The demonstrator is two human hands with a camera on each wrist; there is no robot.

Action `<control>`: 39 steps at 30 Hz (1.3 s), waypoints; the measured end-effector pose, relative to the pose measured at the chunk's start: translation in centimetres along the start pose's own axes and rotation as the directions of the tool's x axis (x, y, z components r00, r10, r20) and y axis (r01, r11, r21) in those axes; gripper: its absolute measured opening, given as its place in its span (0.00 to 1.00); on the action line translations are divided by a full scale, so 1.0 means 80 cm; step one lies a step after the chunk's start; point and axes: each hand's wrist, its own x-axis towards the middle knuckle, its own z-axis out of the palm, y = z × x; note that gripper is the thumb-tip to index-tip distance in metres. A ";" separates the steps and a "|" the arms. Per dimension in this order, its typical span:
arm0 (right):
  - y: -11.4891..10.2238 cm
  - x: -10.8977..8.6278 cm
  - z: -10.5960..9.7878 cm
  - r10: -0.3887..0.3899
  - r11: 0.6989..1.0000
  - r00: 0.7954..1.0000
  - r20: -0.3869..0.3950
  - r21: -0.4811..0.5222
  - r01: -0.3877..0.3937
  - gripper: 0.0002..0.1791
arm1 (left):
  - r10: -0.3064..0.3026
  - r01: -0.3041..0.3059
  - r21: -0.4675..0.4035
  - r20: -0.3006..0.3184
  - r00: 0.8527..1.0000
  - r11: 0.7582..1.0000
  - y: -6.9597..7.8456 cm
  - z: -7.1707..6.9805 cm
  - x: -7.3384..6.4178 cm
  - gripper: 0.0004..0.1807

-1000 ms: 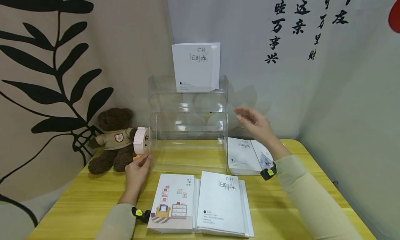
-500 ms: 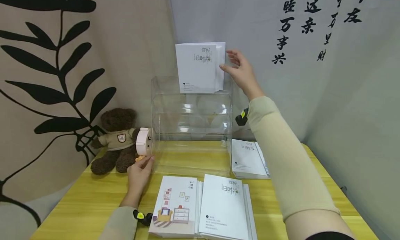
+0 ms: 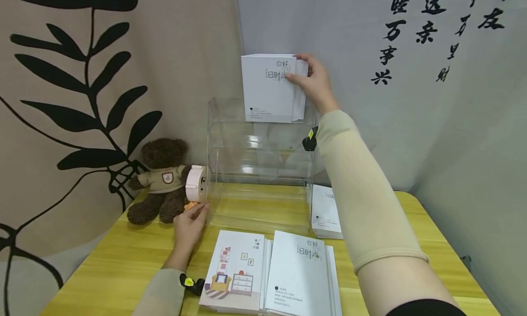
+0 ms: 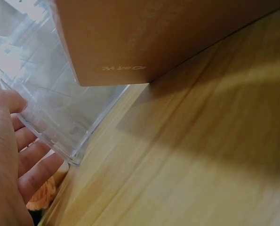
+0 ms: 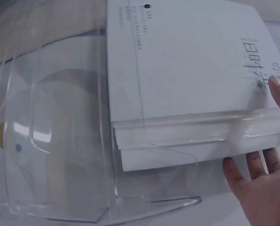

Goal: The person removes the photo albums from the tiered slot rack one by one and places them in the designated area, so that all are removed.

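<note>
Upright white books [image 3: 265, 89] stand in the top tier of a clear plastic rack [image 3: 259, 163]. My right hand [image 3: 314, 80] grips their right edge, thumb on the front cover. In the right wrist view the fingertips [image 5: 231, 172] sit at the edge of the rear book, and several books are staggered. Low at the rack's left front, my left hand [image 3: 190, 224] holds its side; the left wrist view has the thumb [image 4: 17, 101] and fingers around the clear edge. The rack's lower tiers hold no books.
On the yellow table [image 3: 111, 270], a book with a room drawing [image 3: 234, 270] and a white book [image 3: 298, 275] top stacks in front. More books [image 3: 325, 213] lie right of the rack, partly behind my sleeve. A brown teddy bear [image 3: 160, 183] and pink round object [image 3: 196, 183] stand left.
My right hand has risen from beside the rack to the upright books and taken hold of their right edge. My left hand stays at the rack's side. The whole view has shifted slightly.
</note>
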 end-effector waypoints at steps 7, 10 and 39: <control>0.000 -0.002 0.009 -0.002 0.993 0.999 -0.033 -0.114 -0.001 0.35 | -0.002 0.002 0.010 -0.013 1.000 1.000 0.000 0.001 -0.001 0.18; 0.000 0.001 0.011 0.005 0.997 0.998 -0.063 -0.079 -0.010 0.33 | -0.005 0.005 -0.002 -0.018 1.000 1.000 0.002 0.002 -0.002 0.16; 0.021 -0.039 0.037 -0.724 0.689 0.664 -0.187 -0.246 0.682 0.19 | 0.033 -0.032 0.029 -0.035 0.999 0.999 0.001 0.004 0.002 0.12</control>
